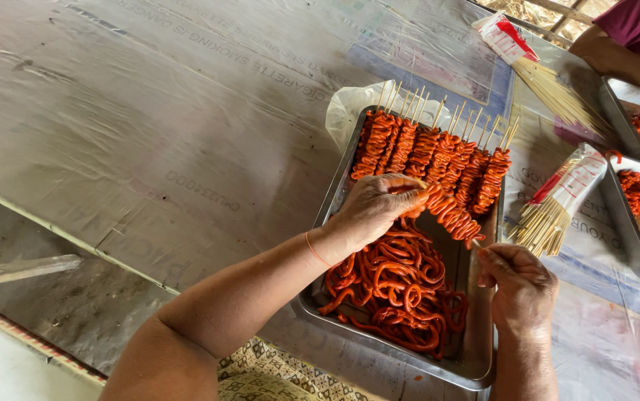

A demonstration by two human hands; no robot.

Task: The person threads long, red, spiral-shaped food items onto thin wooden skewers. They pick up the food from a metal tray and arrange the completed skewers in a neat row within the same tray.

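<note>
Open-air street-food prep spot: table (pixel 149 111) covered in reused printed tarp, steel trays (pixel 476 356) of red marinated meat, bundled bamboo skewers (pixel 550 215), dry straw (pixel 527 11) beyond.

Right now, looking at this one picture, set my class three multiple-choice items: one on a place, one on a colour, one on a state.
1. Where do the finished skewers lie?
A. At the far end of the metal tray
B. On the floor
C. In a bowl

2. What colour are the loose strips in the tray?
A. Green
B. Orange-red
C. White

3. What is the right hand doing?
A. Resting flat on the table
B. Pinching the end of a bamboo stick
C. Holding a knife

Answers: 1 A, they are lined up at the end away from the person. 2 B, the pile is plainly orange-red. 3 B, its fingers close on the stick while the left hand grips the threaded strips.
</note>
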